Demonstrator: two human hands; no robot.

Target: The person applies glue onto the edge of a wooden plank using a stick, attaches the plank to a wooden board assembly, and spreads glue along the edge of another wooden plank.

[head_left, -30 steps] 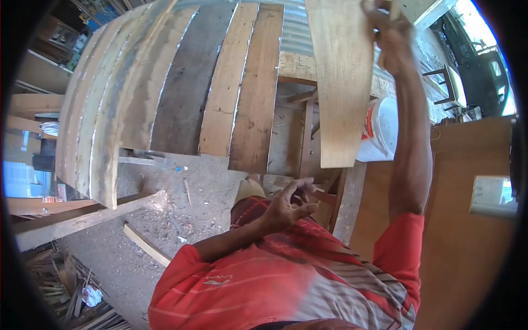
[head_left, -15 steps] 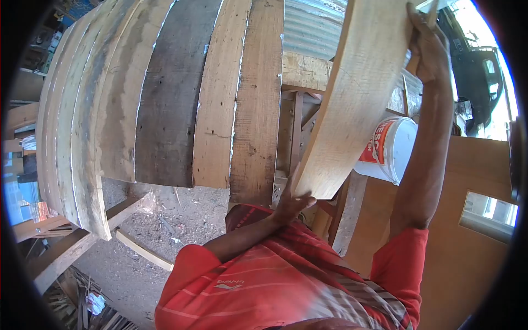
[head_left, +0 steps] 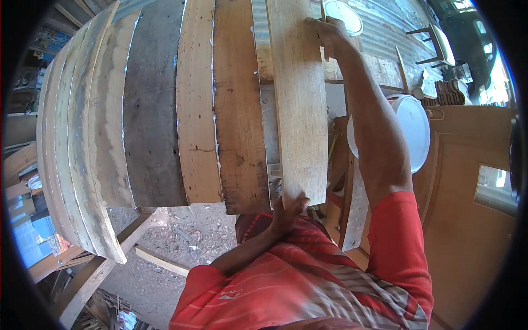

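Observation:
A pale wooden plank (head_left: 301,104) is held lengthwise just to the right of a row of boards. My left hand (head_left: 289,213) grips its near end, thumb on top and the other fingers mostly hidden beneath. Farther along, my right hand (head_left: 330,36) is closed on the plank's right edge. Something thin sticks up by those fingers; I cannot make out what it is. A narrow gap separates the plank from the nearest brown board (head_left: 237,110). White material shows along the seams between the joined boards, among them a dark grey board (head_left: 154,110).
A white bucket (head_left: 415,135) stands right of my right forearm, near a brown door (head_left: 456,192). Beyond the plank, a round white lid (head_left: 344,16) rests by corrugated sheeting (head_left: 379,44). Wooden beams (head_left: 104,275) and a loose strip (head_left: 162,261) are at lower left.
Both hands have brought the plank leftward and turned it from a slant to nearly parallel with the boards. The view has shifted, and the round lid now shows fully.

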